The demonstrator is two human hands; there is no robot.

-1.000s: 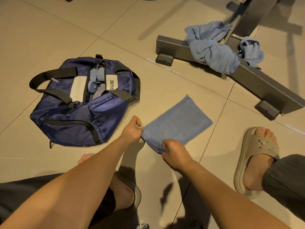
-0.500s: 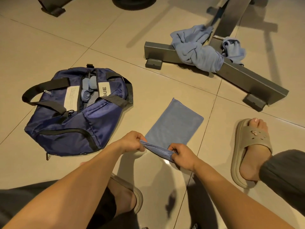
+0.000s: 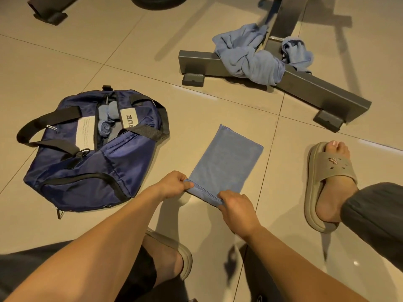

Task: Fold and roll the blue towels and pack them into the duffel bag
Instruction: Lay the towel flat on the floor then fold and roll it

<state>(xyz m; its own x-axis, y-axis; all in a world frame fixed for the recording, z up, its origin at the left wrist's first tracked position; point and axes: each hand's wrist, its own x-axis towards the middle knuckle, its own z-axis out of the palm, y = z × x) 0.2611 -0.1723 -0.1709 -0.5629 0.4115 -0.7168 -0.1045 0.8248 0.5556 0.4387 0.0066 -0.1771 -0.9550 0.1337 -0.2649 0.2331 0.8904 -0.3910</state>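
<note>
Both hands pinch the near edge of the folded towel (image 3: 224, 161): the left hand (image 3: 174, 185) closes thumb and fingers on its left corner, and the right hand (image 3: 236, 207) closes on its right corner, lifting that edge slightly off the floor (image 3: 218, 110) while the rest lies flat. The towel sits at the centre of the view, running off toward 1 o'clock. The duffel bag (image 3: 87, 162) lies unzipped at 9 o'clock, well apart from the towel, with two rolled towels (image 3: 106, 122) showing in its opening. At 1 o'clock a heap of loose towels (image 3: 255, 59) drapes over a metal frame (image 3: 316, 90); their number cannot be told. One sandal (image 3: 329, 184) shows at 3 o'clock, another at 6. Compared with half a second ago, the grips are unchanged and the near edge sits a little more raised.
</note>
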